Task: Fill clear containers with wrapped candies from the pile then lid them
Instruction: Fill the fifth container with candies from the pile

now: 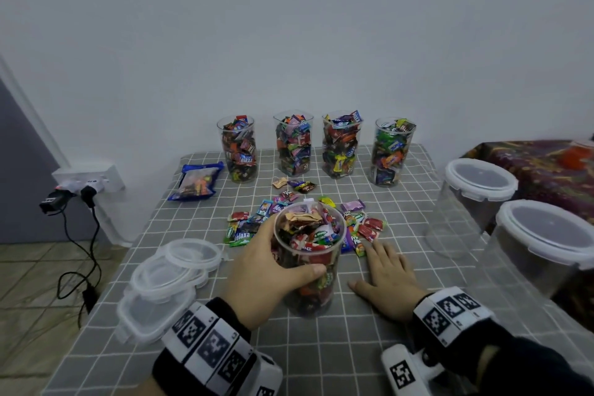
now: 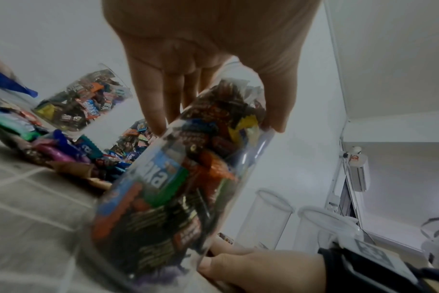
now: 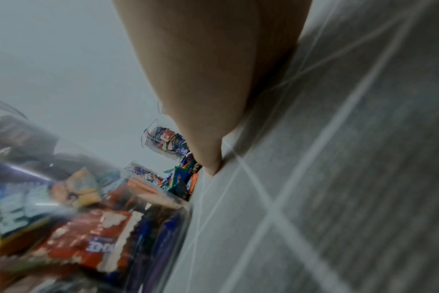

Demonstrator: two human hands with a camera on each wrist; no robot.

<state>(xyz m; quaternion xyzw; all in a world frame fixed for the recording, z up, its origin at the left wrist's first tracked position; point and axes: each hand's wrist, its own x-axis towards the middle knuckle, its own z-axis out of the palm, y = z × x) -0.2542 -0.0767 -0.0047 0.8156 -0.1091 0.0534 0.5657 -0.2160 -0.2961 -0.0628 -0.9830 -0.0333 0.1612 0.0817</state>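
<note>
At table centre, six o'clock of candy pile (image 1: 254, 222): my left hand (image 1: 260, 270) grasps fifth, near-full container (image 1: 308, 254); right hand (image 1: 385, 273) flat, released. Four filled containers (image 1: 239, 148) at twelve o'clock, unlidded. Lids (image 1: 180, 267) at nine o'clock unused.

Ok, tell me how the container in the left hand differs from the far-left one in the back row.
The held container sits near the table's front edge, gripped by the left hand; the far-left back container stands untouched near the wall. Loose candies lie just behind the held one. Both are clear, unlidded and full of wrapped candies.
</note>
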